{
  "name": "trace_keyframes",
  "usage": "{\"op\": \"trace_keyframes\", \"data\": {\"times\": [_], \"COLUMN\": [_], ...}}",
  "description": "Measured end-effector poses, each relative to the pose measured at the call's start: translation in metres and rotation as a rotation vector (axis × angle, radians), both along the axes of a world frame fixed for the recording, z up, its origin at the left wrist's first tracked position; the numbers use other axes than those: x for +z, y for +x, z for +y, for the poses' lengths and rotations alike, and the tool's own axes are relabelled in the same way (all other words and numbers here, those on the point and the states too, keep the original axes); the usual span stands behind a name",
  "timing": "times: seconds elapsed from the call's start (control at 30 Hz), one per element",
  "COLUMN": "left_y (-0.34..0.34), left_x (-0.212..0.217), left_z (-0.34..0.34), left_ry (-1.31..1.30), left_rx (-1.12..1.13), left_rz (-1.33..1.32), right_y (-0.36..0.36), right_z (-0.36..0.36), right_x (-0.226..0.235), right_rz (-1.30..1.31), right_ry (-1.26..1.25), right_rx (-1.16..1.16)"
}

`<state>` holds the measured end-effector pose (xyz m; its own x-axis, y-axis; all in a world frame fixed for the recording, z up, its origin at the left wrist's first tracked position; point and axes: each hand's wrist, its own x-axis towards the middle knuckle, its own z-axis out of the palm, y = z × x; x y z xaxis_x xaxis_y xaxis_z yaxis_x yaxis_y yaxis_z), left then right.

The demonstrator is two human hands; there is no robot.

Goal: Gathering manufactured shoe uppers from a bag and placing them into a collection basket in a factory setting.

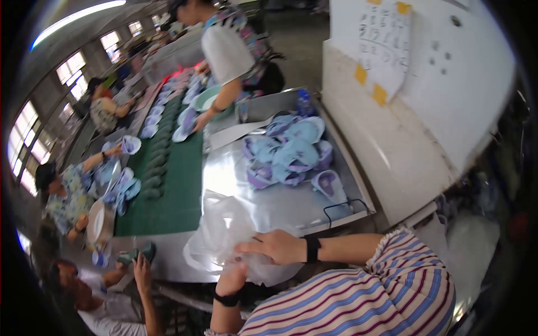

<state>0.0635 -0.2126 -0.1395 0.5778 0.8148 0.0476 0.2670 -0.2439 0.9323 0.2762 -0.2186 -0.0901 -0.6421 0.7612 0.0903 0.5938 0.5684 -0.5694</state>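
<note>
Both of my hands are at a crumpled, translucent plastic bag (221, 227) by the near edge of the metal tabletop. Fingers of my left hand (231, 280) are closed on its lower part. Just above, my right hand (276, 247) reaches in from the right and grips the plastic, its index finger lying across the film. The film partly hides the fingertips. Beyond my right hand, a loose heap of light blue and purple shoe uppers (294, 157) lies on the metal tabletop (230, 173). One upper (330, 186) rests apart at the heap's near right.
A green conveyor belt (182, 193) carries a row of dark green shoe-shaped pieces (157, 162). Co-workers handle shoe parts along its left and far sides. A bent black wire (348, 206) stands at the tabletop's right corner. A white panel (392, 129) rises at the right.
</note>
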Motion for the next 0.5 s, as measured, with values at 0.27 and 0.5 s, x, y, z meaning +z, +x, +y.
{"op": "trace_keyframes", "data": {"times": [0.27, 0.5], "left_y": [0.082, 0.162], "left_x": [0.075, -0.008], "left_z": [-0.052, -0.081], "left_ry": [0.048, 0.336], "left_rx": [-0.005, -0.334], "left_rz": [-0.548, -0.290], "right_y": [0.088, 0.098], "right_z": [-0.119, -0.196], "right_x": [0.006, 0.010], "right_rz": [1.319, 0.560], "right_ry": [-0.773, 0.204], "right_rx": [-0.457, -0.773]}}
